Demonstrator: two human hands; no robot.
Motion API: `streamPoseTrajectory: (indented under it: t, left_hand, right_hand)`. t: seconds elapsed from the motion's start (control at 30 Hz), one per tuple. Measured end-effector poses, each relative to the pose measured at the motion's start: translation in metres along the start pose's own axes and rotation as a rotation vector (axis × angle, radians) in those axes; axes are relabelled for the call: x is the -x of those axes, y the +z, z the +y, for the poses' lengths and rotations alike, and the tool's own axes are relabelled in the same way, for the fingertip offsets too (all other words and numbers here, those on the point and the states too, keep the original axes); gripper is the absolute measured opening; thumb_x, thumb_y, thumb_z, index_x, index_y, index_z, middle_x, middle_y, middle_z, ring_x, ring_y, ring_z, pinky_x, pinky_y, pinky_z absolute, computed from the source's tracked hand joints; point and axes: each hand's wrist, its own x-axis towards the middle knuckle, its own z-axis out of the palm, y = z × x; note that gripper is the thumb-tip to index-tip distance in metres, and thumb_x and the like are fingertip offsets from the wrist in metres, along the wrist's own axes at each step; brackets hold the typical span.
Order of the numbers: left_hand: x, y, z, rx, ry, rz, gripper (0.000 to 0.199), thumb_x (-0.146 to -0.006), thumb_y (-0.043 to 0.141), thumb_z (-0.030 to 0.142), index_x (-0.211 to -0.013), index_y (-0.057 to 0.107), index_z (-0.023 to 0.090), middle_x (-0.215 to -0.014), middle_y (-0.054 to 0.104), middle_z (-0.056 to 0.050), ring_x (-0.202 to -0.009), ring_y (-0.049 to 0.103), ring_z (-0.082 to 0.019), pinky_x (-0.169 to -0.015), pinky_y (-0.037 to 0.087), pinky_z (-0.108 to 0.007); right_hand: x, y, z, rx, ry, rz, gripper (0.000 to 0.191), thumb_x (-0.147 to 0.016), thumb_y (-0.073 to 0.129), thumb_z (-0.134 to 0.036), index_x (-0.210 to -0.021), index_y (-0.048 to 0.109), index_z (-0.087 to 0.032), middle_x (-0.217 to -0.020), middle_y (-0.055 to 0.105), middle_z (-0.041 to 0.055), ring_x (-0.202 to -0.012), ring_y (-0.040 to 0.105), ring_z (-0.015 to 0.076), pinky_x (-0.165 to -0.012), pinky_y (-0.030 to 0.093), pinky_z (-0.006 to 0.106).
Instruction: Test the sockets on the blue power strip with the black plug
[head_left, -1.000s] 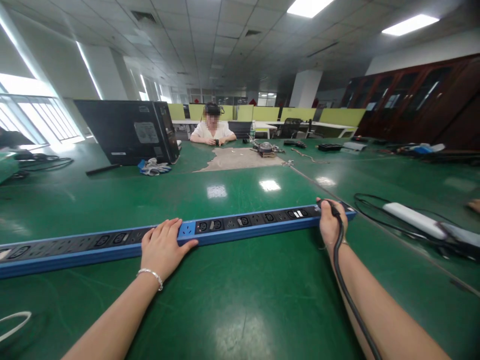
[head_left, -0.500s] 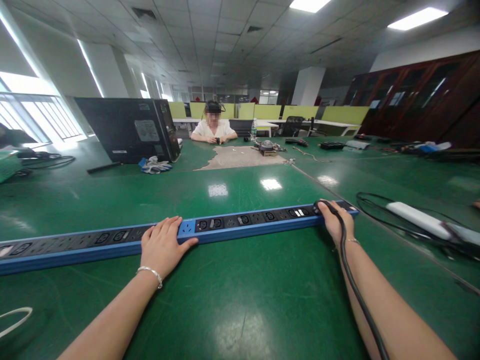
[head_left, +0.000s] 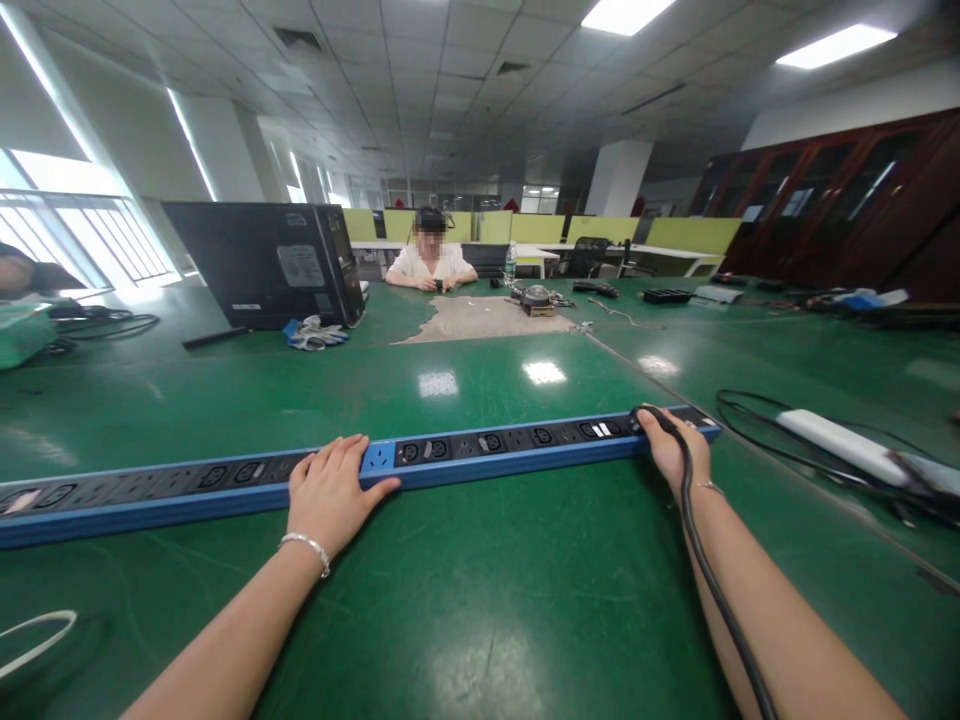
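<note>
A long blue power strip (head_left: 517, 458) with black sockets lies on the green table, running across in front of me. My left hand (head_left: 330, 490) rests over its middle, fingers across the top and thumb along the near side, beside a blue socket (head_left: 380, 458). Near the strip's right end, my right hand (head_left: 679, 450) is closed on a black plug (head_left: 637, 418), held against the sockets. Fingers and strip partly hide that plug, so how deep it sits cannot be seen. Its thick black cord (head_left: 709, 570) hangs down along my right forearm.
A white power strip (head_left: 840, 448) with black cables lies at right. At back left stand a black computer case (head_left: 259, 265) and gloves (head_left: 315, 333). Across the table a person (head_left: 431, 262) sits near a metal device (head_left: 536, 298). A white loop (head_left: 37, 640) lies at lower left.
The view has shifted slightly, so everything appears a little further right and lower. Both hands keep their places on the power strip and the plug.
</note>
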Motion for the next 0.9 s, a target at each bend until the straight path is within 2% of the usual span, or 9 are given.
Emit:
streamPoseTrajectory:
  t: [0.17, 0.33, 0.43, 0.6, 0.73, 0.9]
  left_hand:
    - [0.0, 0.001, 0.0, 0.0, -0.006, 0.0, 0.06, -0.079, 0.044, 0.06, -0.125, 0.05, 0.02, -0.13, 0.054, -0.01, -0.123, 0.043, -0.027, -0.101, 0.028, -0.043]
    - [0.0, 0.001, 0.0, 0.007, -0.008, 0.007, 0.063, -0.078, 0.045, 0.06, -0.125, 0.05, 0.019, -0.13, 0.054, -0.011, -0.122, 0.044, -0.027, -0.1, 0.028, -0.044]
    - [0.0, 0.0, 0.001, 0.009, -0.002, 0.009, 0.063, -0.078, 0.046, 0.06, -0.124, 0.05, 0.018, -0.13, 0.054, -0.012, -0.122, 0.044, -0.028, -0.1, 0.028, -0.044]
    - [0.0, 0.0, 0.001, 0.018, -0.003, 0.007, 0.06, -0.078, 0.046, 0.059, -0.125, 0.05, 0.02, -0.13, 0.053, -0.011, -0.122, 0.044, -0.028, -0.101, 0.027, -0.045]
    - [0.0, 0.0, 0.001, 0.011, -0.009, -0.002, 0.061, -0.078, 0.046, 0.059, -0.125, 0.05, 0.02, -0.13, 0.053, -0.011, -0.123, 0.043, -0.027, -0.101, 0.027, -0.044]
    - [0.0, 0.0, 0.001, -0.007, -0.002, -0.001, 0.063, -0.078, 0.046, 0.059, -0.124, 0.05, 0.016, -0.13, 0.053, -0.012, -0.122, 0.044, -0.027, -0.101, 0.028, -0.043]
  right_hand:
    - [0.002, 0.004, 0.001, -0.015, -0.089, 0.008, 0.04, -0.071, 0.054, -0.053, -0.094, 0.07, -0.024, -0.096, 0.069, 0.0058, -0.098, 0.06, 0.0264, -0.092, 0.04, 0.043]
    - [0.007, 0.006, -0.001, 0.014, -0.071, -0.011, 0.034, -0.073, 0.054, -0.048, -0.093, 0.07, -0.025, -0.102, 0.067, 0.0068, -0.107, 0.056, 0.0276, -0.098, 0.034, 0.048]
    - [0.009, 0.005, 0.001, 0.066, -0.095, -0.009, 0.035, -0.076, 0.052, -0.046, -0.099, 0.069, -0.025, -0.107, 0.066, 0.0073, -0.112, 0.053, 0.0279, -0.098, 0.035, 0.048]
    - [0.008, 0.004, 0.011, 0.169, -0.224, -0.02, 0.04, -0.078, 0.048, -0.049, -0.106, 0.066, -0.027, -0.112, 0.065, 0.0064, -0.116, 0.05, 0.0289, -0.097, 0.036, 0.048]
    - [0.009, 0.004, 0.014, 0.177, -0.221, 0.017, 0.039, -0.078, 0.048, -0.051, -0.104, 0.067, -0.029, -0.109, 0.066, 0.005, -0.112, 0.052, 0.0283, -0.095, 0.036, 0.048]
    - [0.008, 0.008, 0.008, 0.138, -0.238, 0.044, 0.042, -0.079, 0.044, -0.056, -0.095, 0.069, -0.026, -0.101, 0.068, 0.0065, -0.107, 0.054, 0.0291, -0.1, 0.023, 0.058]
